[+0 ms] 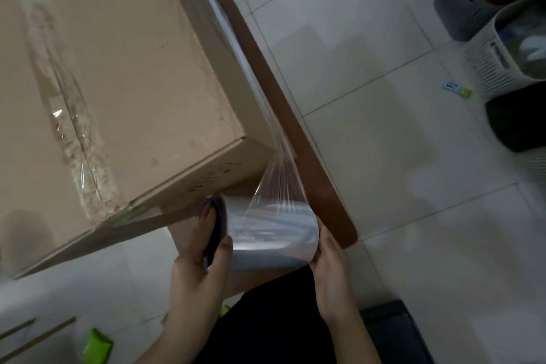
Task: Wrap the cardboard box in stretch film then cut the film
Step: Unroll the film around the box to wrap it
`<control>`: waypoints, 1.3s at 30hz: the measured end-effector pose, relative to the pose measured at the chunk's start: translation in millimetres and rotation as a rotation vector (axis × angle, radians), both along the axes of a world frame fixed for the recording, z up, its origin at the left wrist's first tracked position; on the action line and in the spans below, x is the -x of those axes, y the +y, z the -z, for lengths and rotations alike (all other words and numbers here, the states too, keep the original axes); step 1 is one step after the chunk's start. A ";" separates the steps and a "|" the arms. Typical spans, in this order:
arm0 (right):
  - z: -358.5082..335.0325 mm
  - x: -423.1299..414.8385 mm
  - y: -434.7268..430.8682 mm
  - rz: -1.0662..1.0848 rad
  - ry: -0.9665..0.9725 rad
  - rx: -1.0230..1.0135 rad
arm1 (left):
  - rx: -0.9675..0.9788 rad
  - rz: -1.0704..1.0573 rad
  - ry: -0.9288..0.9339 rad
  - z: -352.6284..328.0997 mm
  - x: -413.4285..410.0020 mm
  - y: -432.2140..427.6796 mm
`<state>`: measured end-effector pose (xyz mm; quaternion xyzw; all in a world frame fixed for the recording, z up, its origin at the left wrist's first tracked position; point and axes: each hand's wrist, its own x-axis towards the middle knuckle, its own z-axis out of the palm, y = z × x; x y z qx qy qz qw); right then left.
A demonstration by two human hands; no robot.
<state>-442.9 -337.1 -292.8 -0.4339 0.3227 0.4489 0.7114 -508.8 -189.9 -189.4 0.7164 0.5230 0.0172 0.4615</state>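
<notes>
From the head camera, the cardboard box [118, 68] sits on the brown surface [310, 157], and its near end seems to hang out past the edge over the floor. The film [280, 183] runs from the roll [271, 233] up to the box's near right corner, where it gathers into a narrow neck. That neck is the likely weak spot. A hard pull could tear it on the corner or rope the film into a thin band, and too much tension might drag the overhanging box off its support.

The left grip [198, 251] is closed round the roll's blue-rimmed left end, with the thumb across the rim. The right grip [328, 260] curls round the right end. The roll is held level, just below the box corner.
</notes>
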 end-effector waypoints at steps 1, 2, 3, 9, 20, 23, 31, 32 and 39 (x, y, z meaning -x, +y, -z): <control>2.2 5.6 0.8 0.017 -0.002 0.010 | -0.007 0.017 0.000 0.9 2.5 1.8; 3.6 11.7 2.0 0.042 0.004 0.024 | -0.013 0.034 -0.003 0.9 5.6 3.5; 4.8 17.9 2.8 0.071 0.017 0.036 | -0.023 0.050 -0.011 0.8 8.0 5.1; 4.2 55.2 17.0 0.129 0.015 0.103 | -0.055 0.158 -0.031 4.1 28.9 25.5; 11.6 110.9 56.7 0.348 0.029 0.215 | -0.016 0.310 -0.090 22.9 63.3 75.1; 16.6 125.4 58.7 0.389 -0.025 0.168 | 0.020 0.346 -0.145 29.2 75.0 82.9; 8.3 170.6 84.4 0.507 -0.098 0.166 | 0.113 0.405 -0.207 16.8 104.5 113.0; 9.0 177.1 87.5 0.509 -0.072 0.188 | 0.121 0.418 -0.220 15.0 107.1 117.1; 9.3 227.7 119.8 0.596 -0.110 0.204 | 0.172 0.573 -0.210 12.5 132.4 152.0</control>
